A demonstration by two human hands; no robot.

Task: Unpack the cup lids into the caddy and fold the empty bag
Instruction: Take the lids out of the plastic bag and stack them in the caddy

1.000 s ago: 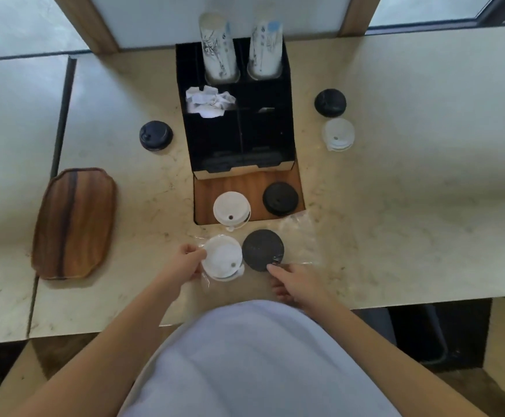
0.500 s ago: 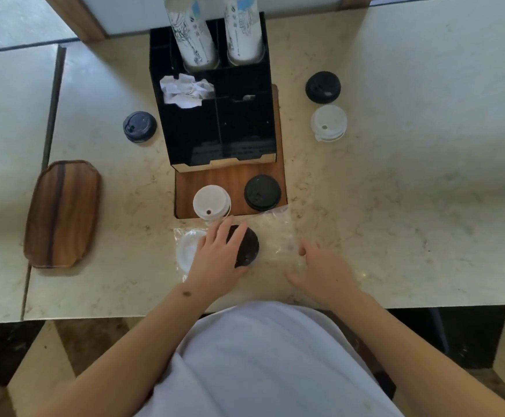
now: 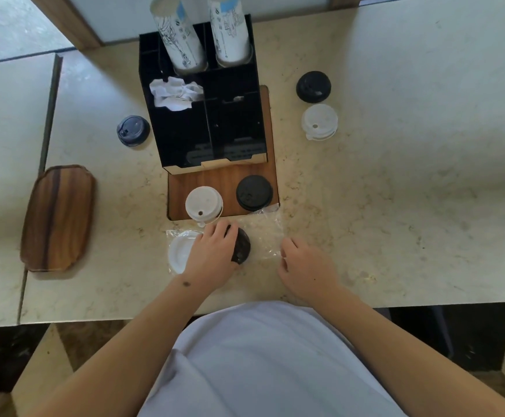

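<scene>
A clear plastic bag (image 3: 264,233) lies flat on the counter in front of me. Inside it are a white lid (image 3: 178,251) at the left and a black lid (image 3: 243,247) in the middle. My left hand (image 3: 212,255) lies over the bag with its fingers curled on the black lid. My right hand (image 3: 305,266) pinches the bag's right edge with bent fingers. The black caddy (image 3: 185,139) stands behind on a wooden base (image 3: 215,179). A white lid (image 3: 203,203) and a black lid (image 3: 254,192) sit on that base.
Loose lids lie around the caddy: a dark blue one (image 3: 133,134) on its left, a black one (image 3: 313,86) and a translucent one (image 3: 319,121) on its right. Two cup stacks (image 3: 230,28) and crumpled paper (image 3: 174,93) fill caddy slots. A wooden tray (image 3: 58,218) sits far left.
My left hand moved from the bag's left edge onto the black lid. My right hand shifted right, from under the black lid to the bag's right edge.
</scene>
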